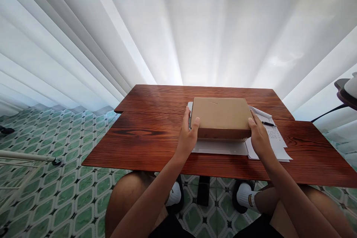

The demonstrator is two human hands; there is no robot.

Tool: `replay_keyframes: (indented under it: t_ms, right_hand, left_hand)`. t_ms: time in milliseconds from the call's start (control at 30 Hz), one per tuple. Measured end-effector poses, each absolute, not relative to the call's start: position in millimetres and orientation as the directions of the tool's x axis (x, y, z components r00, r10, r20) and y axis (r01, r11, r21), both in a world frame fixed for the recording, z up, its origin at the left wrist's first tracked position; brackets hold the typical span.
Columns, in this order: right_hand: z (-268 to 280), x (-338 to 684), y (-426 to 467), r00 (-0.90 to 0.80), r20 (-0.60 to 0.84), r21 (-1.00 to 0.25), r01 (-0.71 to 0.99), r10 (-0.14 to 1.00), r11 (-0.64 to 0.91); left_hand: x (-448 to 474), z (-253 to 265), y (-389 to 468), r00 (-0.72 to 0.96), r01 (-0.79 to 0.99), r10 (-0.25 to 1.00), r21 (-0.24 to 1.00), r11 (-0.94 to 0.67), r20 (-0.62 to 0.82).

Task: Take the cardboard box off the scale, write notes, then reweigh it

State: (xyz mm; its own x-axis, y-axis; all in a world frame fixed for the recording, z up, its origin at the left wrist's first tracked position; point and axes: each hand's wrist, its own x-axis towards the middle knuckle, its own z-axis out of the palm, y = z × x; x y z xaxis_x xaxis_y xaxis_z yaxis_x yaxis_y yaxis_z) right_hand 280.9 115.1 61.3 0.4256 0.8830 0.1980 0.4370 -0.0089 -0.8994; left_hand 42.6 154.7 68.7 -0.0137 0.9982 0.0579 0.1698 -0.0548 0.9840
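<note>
a: what does each grip hold?
b: the left hand (187, 137) clasps the left end of the cardboard box (221, 117), thumb laid on the lid and fingers wrapped down the side. the right hand (259, 137) clasps the right end, thumb on the top near the front corner, palm against the side. each grip is spread only as far as the box wall is high, and both press on the box from opposite ends.

a: where does the box lie, and how is it turned?
b: it is flat, lid up, closed, at the middle of the wooden bench (145, 134). its long axis runs left to right across the view, one long side facing the person, the far long side toward the white curtain (178, 26). whether it rests on the surface or is lifted just clear cannot be told.

a: what lies about it?
b: white paper sheets (223, 148) spread beneath and to the right of it, with a black pen (268, 123) on a printed sheet just beside the right hand. below the bench edge, green patterned floor tiles (69, 193).
</note>
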Motion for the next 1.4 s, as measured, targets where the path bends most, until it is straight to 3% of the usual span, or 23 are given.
replay_keyframes:
  t_ms: [300, 867, 1200, 1400]
  right_hand:
    - [67, 278, 113, 0.394, 0.250, -0.865, 0.501, 0.885, 0.021]
    - [66, 272, 109, 0.482, 0.343, -0.843, 0.537, 0.806, 0.037]
    - [77, 263, 112, 0.446, 0.335, -0.835, 0.549, 0.830, 0.043]
    - [81, 243, 124, 0.455, 0.252, -0.903, 0.427, 0.854, 0.039]
  left_hand:
    - [43, 61, 151, 0.028, 0.157, 0.992, 0.980, -0.122, 0.119]
    - [47, 65, 144, 0.052, 0.087, 0.996, 0.994, -0.072, 0.067]
    - [36, 80, 144, 0.003, 0.077, 0.992, 0.989, -0.124, 0.124]
    - [15, 91, 149, -0.051, 0.052, 0.983, 0.983, -0.174, 0.177]
